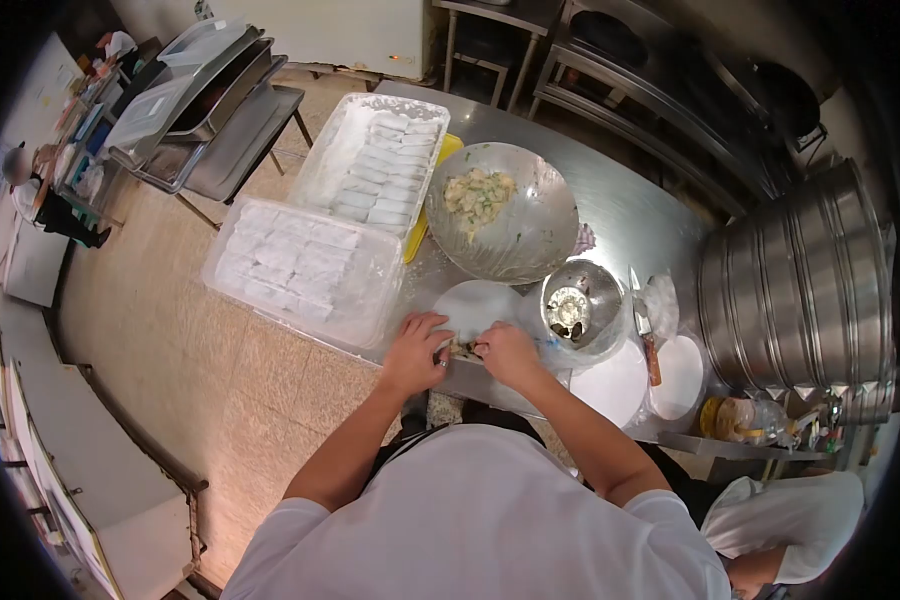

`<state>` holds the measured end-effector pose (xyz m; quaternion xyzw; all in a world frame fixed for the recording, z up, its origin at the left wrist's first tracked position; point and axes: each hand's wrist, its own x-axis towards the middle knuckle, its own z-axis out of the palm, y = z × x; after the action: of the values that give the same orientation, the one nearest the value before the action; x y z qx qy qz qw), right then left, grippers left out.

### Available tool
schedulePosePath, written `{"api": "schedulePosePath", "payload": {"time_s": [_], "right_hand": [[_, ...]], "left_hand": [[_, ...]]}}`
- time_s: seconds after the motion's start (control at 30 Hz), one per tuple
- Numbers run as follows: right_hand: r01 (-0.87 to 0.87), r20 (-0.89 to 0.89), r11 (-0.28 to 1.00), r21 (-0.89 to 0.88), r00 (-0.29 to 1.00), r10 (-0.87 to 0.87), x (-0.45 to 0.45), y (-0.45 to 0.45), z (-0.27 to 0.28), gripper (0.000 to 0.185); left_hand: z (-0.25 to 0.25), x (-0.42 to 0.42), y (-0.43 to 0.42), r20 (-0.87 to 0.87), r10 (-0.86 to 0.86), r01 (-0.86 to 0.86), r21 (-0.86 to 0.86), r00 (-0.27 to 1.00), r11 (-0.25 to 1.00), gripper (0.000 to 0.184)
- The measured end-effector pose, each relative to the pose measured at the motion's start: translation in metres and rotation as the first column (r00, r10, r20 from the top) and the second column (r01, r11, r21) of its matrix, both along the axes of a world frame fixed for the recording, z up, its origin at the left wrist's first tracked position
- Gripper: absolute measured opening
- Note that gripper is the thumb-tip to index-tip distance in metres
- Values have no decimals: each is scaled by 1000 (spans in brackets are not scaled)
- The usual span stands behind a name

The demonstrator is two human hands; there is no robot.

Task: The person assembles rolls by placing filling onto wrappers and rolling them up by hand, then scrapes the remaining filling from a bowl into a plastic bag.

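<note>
A round white wrapper sheet [480,297] lies on the steel table in front of me, with a small strip of filling [460,349] at its near edge. My left hand [416,352] is at the left end of that filling, fingers bent over the wrapper's edge. At the other end, my right hand [510,354] has its fingertips pinched together on the edge beside the filling. Just beyond sits a large steel bowl [540,225] holding pale green-flecked filling [479,200]. A smaller steel bowl [610,290] with dark pieces inside stands to the right.
Two white trays [315,150] [375,300] of wrapped rolls are at the left. A knife [645,330] lies beside stacked white rounds [612,385]. Tall steel steamers [795,285] and a bottle [745,418] stand right. Another person [790,520] is close by at lower right.
</note>
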<state>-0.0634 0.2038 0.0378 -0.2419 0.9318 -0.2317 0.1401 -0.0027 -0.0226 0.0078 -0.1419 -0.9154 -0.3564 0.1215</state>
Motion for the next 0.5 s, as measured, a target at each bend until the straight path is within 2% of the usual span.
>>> {"api": "schedulePosePath", "payload": {"time_s": [0.13,0.33,0.5], "right_hand": [[73,33,997,13,997,-74,7,-2,16,14],[36,-179,995,91,984,-19,37,-10,31,18],[5,-262,996,94,965,20,38,2,0,14]], "left_hand": [[-2,1,-1,1,-1,1,0,1000,1000,35],[-5,0,-2,0,-15,15,-12,1000,1000,35],[-5,1,-3,3,-26,26,-15,1000,1000,35]]}}
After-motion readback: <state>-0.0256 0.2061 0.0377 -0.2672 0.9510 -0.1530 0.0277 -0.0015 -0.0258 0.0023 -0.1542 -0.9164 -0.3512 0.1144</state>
